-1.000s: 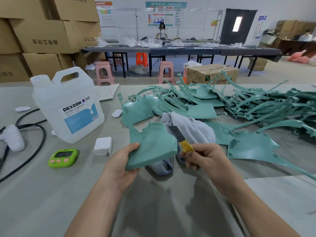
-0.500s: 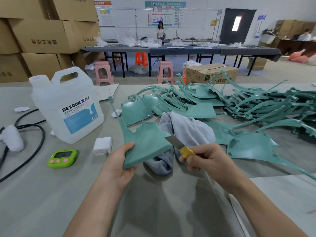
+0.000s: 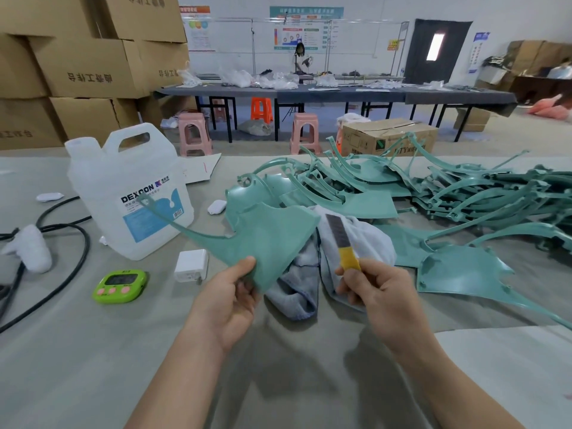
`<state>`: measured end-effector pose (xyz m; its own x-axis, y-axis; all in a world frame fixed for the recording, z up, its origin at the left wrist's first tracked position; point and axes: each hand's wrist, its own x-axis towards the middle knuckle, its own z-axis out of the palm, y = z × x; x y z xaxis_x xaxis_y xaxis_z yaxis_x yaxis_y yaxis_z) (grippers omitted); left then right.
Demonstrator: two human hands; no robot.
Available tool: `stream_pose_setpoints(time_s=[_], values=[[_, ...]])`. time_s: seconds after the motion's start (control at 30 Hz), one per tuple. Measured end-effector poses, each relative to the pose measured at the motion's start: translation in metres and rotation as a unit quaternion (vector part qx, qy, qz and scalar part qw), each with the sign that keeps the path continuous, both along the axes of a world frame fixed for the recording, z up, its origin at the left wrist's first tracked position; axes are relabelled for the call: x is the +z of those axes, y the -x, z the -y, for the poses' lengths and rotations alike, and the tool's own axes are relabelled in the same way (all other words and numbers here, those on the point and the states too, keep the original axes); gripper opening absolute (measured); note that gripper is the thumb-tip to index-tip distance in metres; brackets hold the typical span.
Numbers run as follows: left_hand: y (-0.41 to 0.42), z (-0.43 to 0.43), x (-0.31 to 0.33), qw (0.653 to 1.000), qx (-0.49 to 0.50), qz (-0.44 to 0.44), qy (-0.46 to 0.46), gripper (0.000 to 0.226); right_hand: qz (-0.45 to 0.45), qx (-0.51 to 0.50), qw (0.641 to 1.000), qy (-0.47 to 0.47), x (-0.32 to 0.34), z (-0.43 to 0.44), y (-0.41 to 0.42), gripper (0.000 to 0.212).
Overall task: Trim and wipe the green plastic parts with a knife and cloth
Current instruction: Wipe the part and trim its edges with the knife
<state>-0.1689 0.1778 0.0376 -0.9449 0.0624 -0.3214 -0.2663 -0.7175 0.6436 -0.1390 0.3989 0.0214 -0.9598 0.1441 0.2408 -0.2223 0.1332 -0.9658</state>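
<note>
- Two loops of black cable (image 3: 66, 239) lie at the 9 o'clock edge of the grey table (image 3: 93, 351), beside a white padded object (image 3: 31, 249).
- At 8 o'clock from the view's centre sits a lime-green timer (image 3: 119, 286) with pink buttons.
- At 10 o'clock stands a translucent white jug (image 3: 130, 193), upright, labelled DEXCON.
- Just beside the jug, toward 5 o'clock from it, lies a white charger block (image 3: 191, 265).
- Near centre, the left hand (image 3: 226, 301) pinches the near corner of a green plastic part (image 3: 266, 239), thumb on top, fingers curled beneath. The part is held up off the table, its thin curved arm reaching toward 10 o'clock, across the jug.
- Under and behind the part lies a crumpled grey cloth (image 3: 368, 239), on the table.
- At 3 o'clock from the left hand, the right hand (image 3: 380, 292) has its fingers clamped round the yellow handle of a knife (image 3: 342, 243). The dark blade points toward 11 o'clock, just beside the held part's right edge; whether they touch is unclear.
- At 3 o'clock from the right hand, another green part (image 3: 461, 270) lies flat on the table.
- From 12 to 3 o'clock spreads a tangled pile of green parts (image 3: 464, 193).
</note>
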Motion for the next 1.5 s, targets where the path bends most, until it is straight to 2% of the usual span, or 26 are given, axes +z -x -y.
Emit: stream_pose_setpoints(time_s=[0.13,0.23,0.33,0.5,0.57,0.73,0.9,1.0,1.13,1.23,1.3,1.37,1.43,1.5], values=[[-0.003,-0.005,0.001,1.0,-0.029,-0.004,-0.004,0.018,0.003,-0.042,0.996,-0.082,-0.009,0.004,-0.002,0.022],[-0.005,-0.009,0.002,0.999,-0.044,-0.008,-0.009,0.02,0.006,-0.05,0.993,-0.103,-0.01,0.006,-0.003,0.021],[-0.006,-0.012,0.003,0.999,-0.046,-0.003,-0.014,0.02,0.018,-0.043,0.988,-0.144,-0.01,0.009,-0.006,0.011],[-0.008,-0.018,0.003,0.999,-0.029,0.009,-0.039,0.018,-0.01,-0.049,0.952,-0.301,-0.006,0.017,-0.016,0.028],[-0.009,-0.021,0.002,0.999,-0.023,0.007,-0.049,0.019,-0.027,-0.038,0.93,-0.365,-0.003,0.024,-0.02,0.024],[-0.009,-0.022,0.001,0.999,-0.011,0.013,-0.04,0.017,-0.053,0.005,0.905,-0.422,-0.005,0.036,-0.028,0.019],[-0.009,-0.023,0.004,0.999,-0.012,0.025,-0.031,0.016,-0.08,0.06,0.909,-0.405,-0.003,0.029,-0.027,0.016],[-0.009,-0.023,0.004,0.999,-0.026,0.026,-0.031,0.017,-0.043,0.051,0.921,-0.385,-0.002,0.022,-0.022,0.023],[-0.009,-0.018,0.004,0.998,-0.041,0.034,-0.042,0.016,0.005,-0.051,0.927,-0.373,0.002,0.005,-0.01,0.036],[-0.008,-0.015,0.005,0.998,-0.041,0.039,-0.035,0.015,0.033,-0.145,0.921,-0.36,0.007,-0.014,0.0,0.038],[-0.008,-0.013,0.005,0.998,-0.04,0.038,-0.028,0.015,0.01,-0.185,0.92,-0.346,0.006,-0.021,0.001,0.036],[-0.008,-0.014,0.004,0.999,-0.036,0.037,-0.016,0.015,-0.042,-0.159,0.942,-0.292,0.005,-0.021,-0.002,0.026],[-0.007,-0.015,0.004,0.999,-0.032,0.038,-0.012,0.015,-0.067,-0.066,0.961,-0.259,0.005,-0.014,-0.008,0.015],[-0.008,-0.016,0.004,0.999,-0.035,0.039,-0.011,0.015,-0.059,0.02,0.947,-0.315,0.003,-0.007,-0.009,0.018]])
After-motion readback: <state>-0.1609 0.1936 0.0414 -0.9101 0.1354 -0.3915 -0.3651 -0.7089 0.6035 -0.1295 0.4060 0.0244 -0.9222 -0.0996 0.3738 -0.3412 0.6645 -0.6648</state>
